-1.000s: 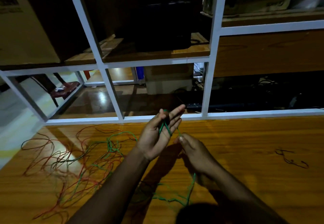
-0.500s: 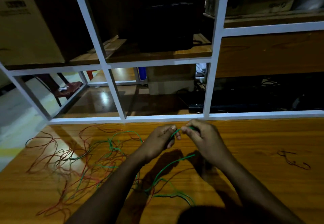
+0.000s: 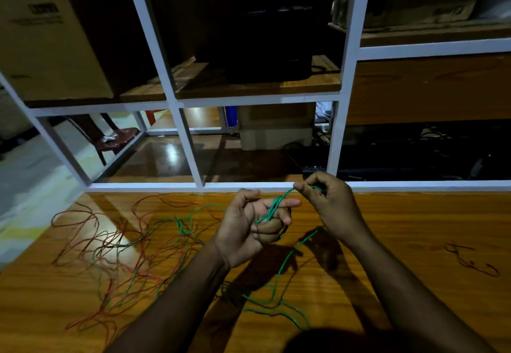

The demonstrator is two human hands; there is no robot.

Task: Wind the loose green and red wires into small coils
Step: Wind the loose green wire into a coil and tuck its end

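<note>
The grip of the left hand (image 3: 249, 228) is curled half shut around several turns of green wire (image 3: 272, 208), which cross its palm and pass over the outstretched forefinger. The right hand (image 3: 329, 206) sits just beside the left hand, on its far right, and its grip is pinched tight on the same green wire between thumb and fingertips (image 3: 300, 186), so the strand runs taut from one hand to the other. Both hands hover above the wooden tabletop (image 3: 401, 228), near its far edge. From the left hand the free length of green wire drops to the tabletop below and trails toward the near edge in loose curves. To the left of the left hand lies a wide tangle of red wires (image 3: 91, 231) mixed with more green strands, spread flat on the tabletop. Well to the right of the right hand lies a small dark wire scrap (image 3: 472, 261). Beyond the hands stands a white shelf frame (image 3: 190, 142).
</note>
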